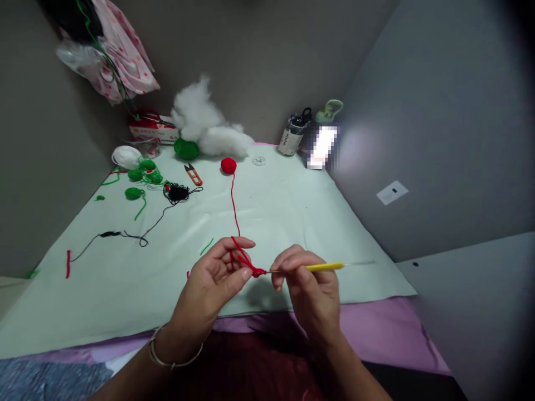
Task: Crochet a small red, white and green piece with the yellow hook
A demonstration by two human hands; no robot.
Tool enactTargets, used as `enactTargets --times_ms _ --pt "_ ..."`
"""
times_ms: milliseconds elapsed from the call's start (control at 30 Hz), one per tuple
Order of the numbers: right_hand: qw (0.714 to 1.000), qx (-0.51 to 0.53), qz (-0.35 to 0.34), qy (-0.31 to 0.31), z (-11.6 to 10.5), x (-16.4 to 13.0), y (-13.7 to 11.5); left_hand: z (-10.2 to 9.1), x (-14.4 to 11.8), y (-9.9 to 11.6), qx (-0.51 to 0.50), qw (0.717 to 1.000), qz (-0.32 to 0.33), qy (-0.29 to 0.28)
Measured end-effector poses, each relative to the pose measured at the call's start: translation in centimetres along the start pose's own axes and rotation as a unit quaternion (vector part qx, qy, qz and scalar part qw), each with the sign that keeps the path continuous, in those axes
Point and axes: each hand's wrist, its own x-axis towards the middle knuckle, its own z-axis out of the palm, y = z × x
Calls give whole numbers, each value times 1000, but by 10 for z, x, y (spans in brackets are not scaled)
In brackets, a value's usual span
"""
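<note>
My left hand (215, 275) pinches a small red crochet piece (258, 272) between thumb and fingers. Red yarn (234, 207) runs over its raised index finger and back to a red yarn ball (228, 165) on the table. My right hand (311, 284) is closed around a crochet hook (325, 267) with a yellow handle. The hook's thin metal shaft points left, and its tip meets the red piece; the loops there are too small to make out. Both hands are above the table's near part.
Orange thread snips (193, 174), tangled black yarn (178, 192) and green crocheted pieces (134, 193) lie on the left. Behind are white stuffing (209, 122), a green yarn ball (186, 148) and a white one (126, 157). A pen cup (290, 139) stands at back right, beside a bright blurred screen (322, 147).
</note>
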Motion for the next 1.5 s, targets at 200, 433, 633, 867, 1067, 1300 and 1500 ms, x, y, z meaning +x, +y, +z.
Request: enactTargets --times_ms 200,433,633,867,1067,1300,1500 --pt "1000 -7 13 -3 8 1 11 4 0 -7 -44 998 -16 -51" --pt "995 62 69 28 9 5 10 1 -1 -2 -30 1000 2 -5" --pt "986 103 122 45 13 5 12 8 4 -7 -91 994 42 -34" --pt "970 164 174 42 18 7 11 10 6 -10 -87 994 62 21" --pt "969 158 176 72 19 10 13 8 3 -13 -69 997 37 5" --pt "959 187 186 105 21 10 12 10 4 -12 -93 995 31 9" --pt "959 198 179 99 23 9 12 14 8 -8 -115 993 32 22"
